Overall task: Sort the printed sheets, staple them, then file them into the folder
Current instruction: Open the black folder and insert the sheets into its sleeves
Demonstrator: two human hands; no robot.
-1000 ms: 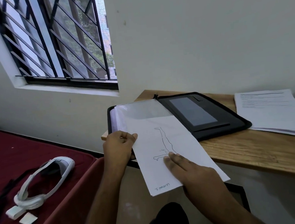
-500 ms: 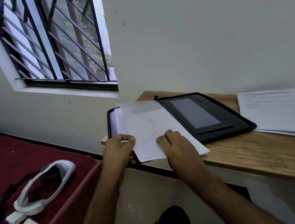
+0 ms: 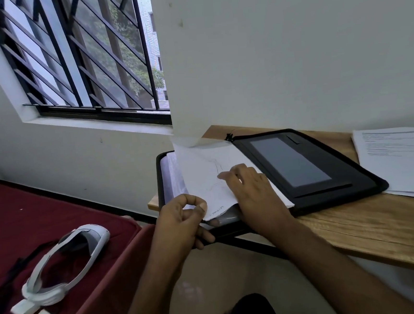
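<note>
Now the drawn sheet [image 3: 202,174] lies half inside the open folder [image 3: 327,171] on the table [image 3: 357,223], long axis pointing away, left hand [image 3: 181,219] pinching its near corner, right hand [image 3: 251,190] flat on top

The black zip folder [image 3: 302,171] lies open flat on the wooden desk, its dark inner panel on the half toward 3 o'clock, its clear sleeves on the half toward 9 o'clock. A white sheet [image 3: 202,172] with a faint line drawing and small lettering at its 6 o'clock edge lies on the sleeved half, tilted, partly tucked in. At 3 o'clock of the folder, just beside it, rests a stack of printed sheets [image 3: 398,155], text side up.
</note>
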